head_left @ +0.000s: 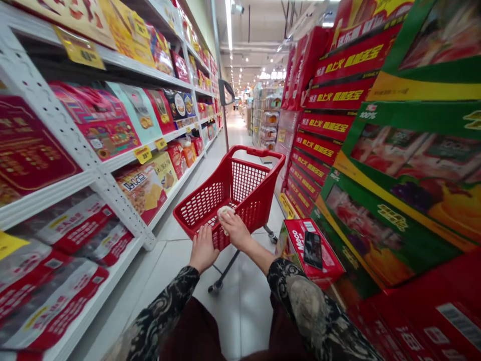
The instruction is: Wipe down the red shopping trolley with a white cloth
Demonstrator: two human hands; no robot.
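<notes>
A red plastic shopping cart with perforated sides stands on the tiled floor in front of me. My left hand rests on the cart's near edge, with its fingers bent over the rim. Beside it on the right, my right hand is closed on a crumpled white cloth, which lies against the near rim. Part of the cloth is hidden under my fingers. No goods show inside the cart.
White shelves with packaged goods line the left side. Stacked red drink cartons and green fruit boxes rise on the right. A black phone lies on a low red box right of the cart.
</notes>
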